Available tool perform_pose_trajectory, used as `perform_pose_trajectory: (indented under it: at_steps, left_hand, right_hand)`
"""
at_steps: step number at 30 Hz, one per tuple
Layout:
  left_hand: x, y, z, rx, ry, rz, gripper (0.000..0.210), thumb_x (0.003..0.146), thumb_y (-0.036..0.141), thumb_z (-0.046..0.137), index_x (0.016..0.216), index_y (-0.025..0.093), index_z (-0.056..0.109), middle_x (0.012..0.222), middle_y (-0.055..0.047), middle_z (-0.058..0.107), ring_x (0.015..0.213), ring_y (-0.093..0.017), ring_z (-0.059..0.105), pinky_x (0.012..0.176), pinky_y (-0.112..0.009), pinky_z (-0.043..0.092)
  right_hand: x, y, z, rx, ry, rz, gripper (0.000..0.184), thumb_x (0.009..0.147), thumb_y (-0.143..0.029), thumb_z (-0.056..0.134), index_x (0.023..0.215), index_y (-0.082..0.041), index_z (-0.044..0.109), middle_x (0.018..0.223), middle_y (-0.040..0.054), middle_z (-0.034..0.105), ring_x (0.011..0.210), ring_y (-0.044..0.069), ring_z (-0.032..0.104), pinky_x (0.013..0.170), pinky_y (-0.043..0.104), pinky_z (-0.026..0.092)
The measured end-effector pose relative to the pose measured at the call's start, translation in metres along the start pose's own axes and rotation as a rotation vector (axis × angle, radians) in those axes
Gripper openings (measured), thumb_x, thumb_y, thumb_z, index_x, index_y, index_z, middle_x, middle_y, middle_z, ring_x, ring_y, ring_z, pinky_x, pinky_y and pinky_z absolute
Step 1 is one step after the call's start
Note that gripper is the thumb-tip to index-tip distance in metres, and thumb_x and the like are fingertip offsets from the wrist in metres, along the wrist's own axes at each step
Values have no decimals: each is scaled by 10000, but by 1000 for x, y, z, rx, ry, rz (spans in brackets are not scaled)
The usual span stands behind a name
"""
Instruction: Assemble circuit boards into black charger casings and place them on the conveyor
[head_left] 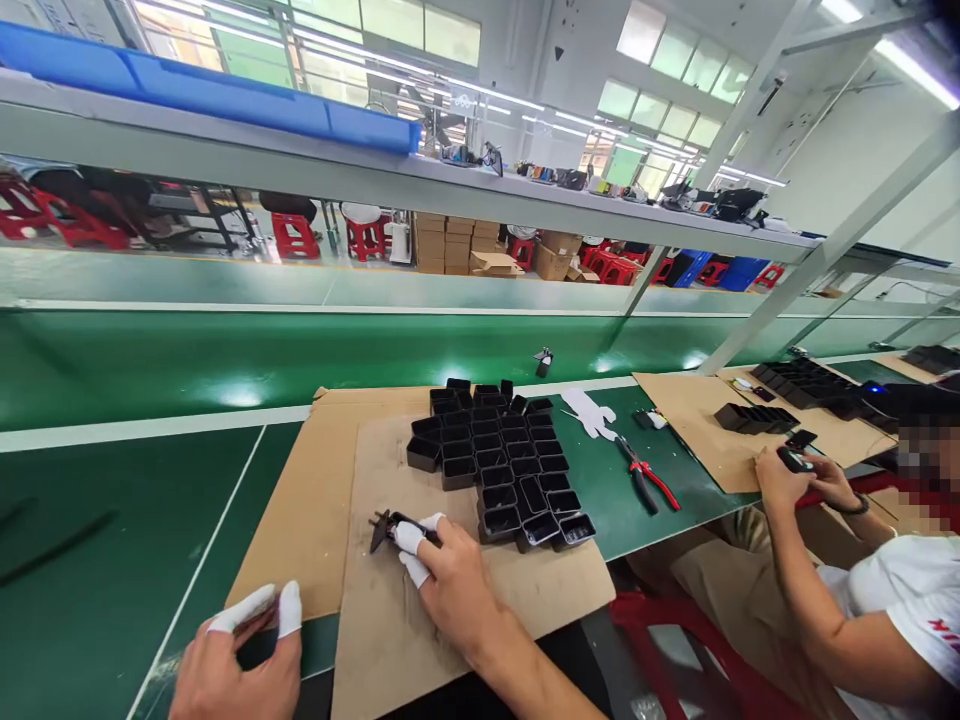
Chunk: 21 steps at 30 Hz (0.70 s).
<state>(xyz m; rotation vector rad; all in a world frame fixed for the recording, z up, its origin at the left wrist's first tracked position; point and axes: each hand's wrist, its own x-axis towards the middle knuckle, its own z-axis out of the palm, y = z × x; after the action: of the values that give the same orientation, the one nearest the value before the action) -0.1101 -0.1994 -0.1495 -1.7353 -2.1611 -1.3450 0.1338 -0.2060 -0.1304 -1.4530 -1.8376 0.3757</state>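
Note:
My right hand, with white covers on its fingertips, grips a small black part above the cardboard sheet. Dark prongs stick out from the part's left end; its other end is hidden by my fingers, so its exact kind is unclear. To the right of that hand, several open-topped black plastic boxes stand close together in rows. My left hand is at the cardboard's lower left edge, also with white fingertip covers. Its thumb and forefinger are apart, and nothing shows between them.
Red-handled pliers and a white glove lie on the green bench right of the boxes. A co-worker's hands hold a dark object at far right. A shelf spans above; a small black piece sits beyond the boxes.

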Motion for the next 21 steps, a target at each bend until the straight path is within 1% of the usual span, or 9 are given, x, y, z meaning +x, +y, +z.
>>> perform_pose_trajectory:
  at_steps: [4,7,8,10,12,14,15,17,21]
  left_hand:
    - [2,2,0,53,35,75,360,1013,570,597,1006,220,682,905,-54,725,903,-294,699,806,-393,496]
    - [1,-2,0,42,28,104,351,1007,564,620,1010,218,682,909,-55,732,915,-293,709,828,-391,518]
    - [1,-3,0,38,27,113,348,1007,560,626,1011,216,680,911,-56,734,921,-293,712,836,-391,522]
    - [0,-5,0,36,30,128,335,1011,544,630,1007,212,676,910,-59,738,922,-289,717,850,-390,526]
    - [-1,-5,0,52,36,142,323,1018,528,622,995,209,674,902,-60,735,914,-285,716,847,-385,525]
    - [-1,-2,-1,84,38,156,326,1019,529,615,980,210,673,891,-59,723,897,-283,707,825,-381,518]
    - [-1,0,-2,102,39,159,331,1016,534,614,972,212,673,886,-58,717,885,-283,700,809,-381,511]
    - [-1,3,-2,130,36,157,327,1011,535,616,967,216,671,886,-54,707,875,-289,686,783,-387,496]
    - [2,4,-1,124,18,130,334,991,551,605,936,226,656,881,-55,681,880,-311,663,767,-416,464]
  right_hand:
    - [0,2,1,162,20,24,294,1032,-186,661,1241,-317,821,1169,87,731,1043,234,737,968,403,637]
    - [4,-3,-4,348,85,60,306,1054,-276,661,1335,-314,775,1285,91,747,1134,237,752,1034,425,637]
    - [4,-7,-7,468,131,113,325,1058,-330,671,1372,-301,748,1315,96,751,1148,239,758,1039,432,642]
    - [2,-16,-17,835,236,296,397,1035,-451,719,1393,-279,713,1344,107,764,1156,257,772,1041,464,654]
    - [-3,-26,-32,1255,321,517,438,991,-556,762,1329,-279,732,1332,101,782,1158,275,785,1055,501,655]
    - [-7,-34,-51,1530,387,667,413,968,-592,776,1239,-280,768,1310,90,794,1205,282,779,1107,517,637]
    - [-9,-37,-61,1589,419,700,391,966,-590,776,1200,-277,782,1298,88,798,1225,282,774,1120,515,635]
    - [-12,-40,-79,1605,464,701,344,970,-564,776,1148,-270,795,1281,92,800,1268,287,757,1131,518,638]
    - [-15,-36,-101,1499,457,596,344,1008,-580,730,1142,-269,790,1251,104,796,1279,300,753,1083,540,674]
